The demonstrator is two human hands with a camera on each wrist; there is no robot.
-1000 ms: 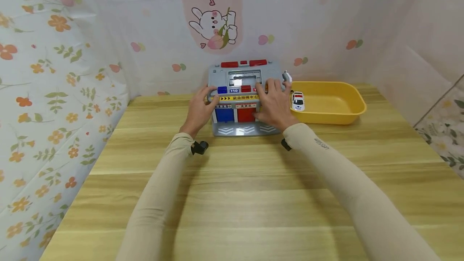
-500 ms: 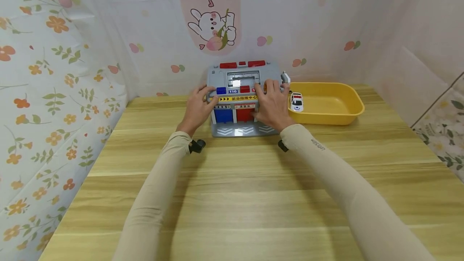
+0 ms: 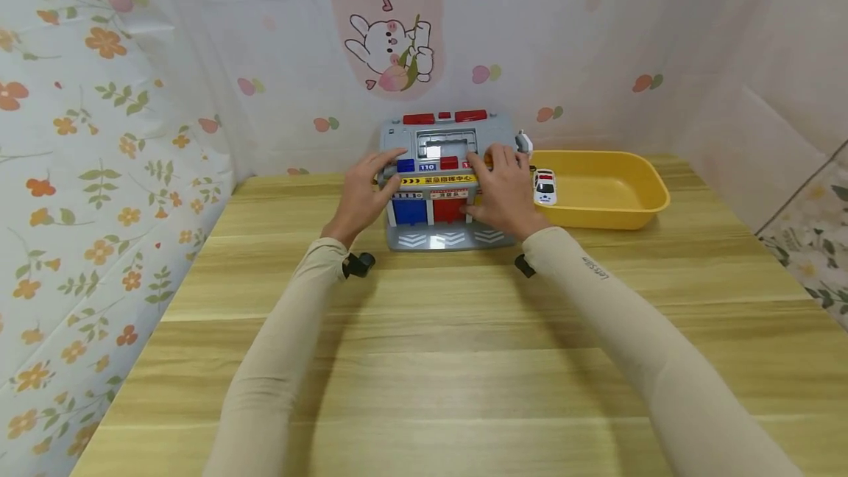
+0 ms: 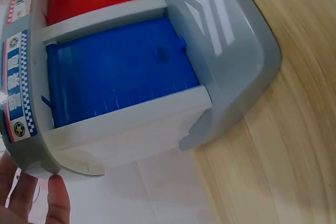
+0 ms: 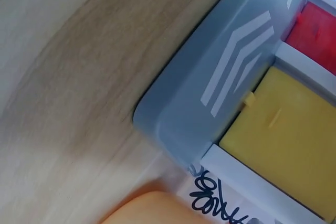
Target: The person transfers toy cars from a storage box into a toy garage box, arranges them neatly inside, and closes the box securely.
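Observation:
A grey toy garage (image 3: pixel 483 127) with blue, red and yellow doors stands at the back of the table in the head view. My left hand (image 3: pixel 361 193) is at its left roof corner, index finger stretched toward the blue light (image 3: pixel 405 165), thumb near the front edge. In the left wrist view, fingertips (image 4: pixel 58 198) meet that corner beside the blue door (image 4: pixel 121 66). My right hand (image 3: pixel 509 193) grips the roof's right part, fingers bent over the top and thumb in front near the red door (image 3: pixel 449 210). In the right wrist view the yellow door (image 5: pixel 289 135) is down.
A yellow tub (image 3: pixel 596 216) stands right beside the garage. A white toy police car (image 3: pixel 545 187) is at the tub's left end. A small white piece (image 3: pixel 524 142) sticks up at the garage's right side. Patterned cloth (image 3: pixel 265 43) hangs behind the table.
My left index finger has lifted and stretched forward over the roof, from its earlier bend round the corner. My right hand stays at the roof, and the garage has kept its place.

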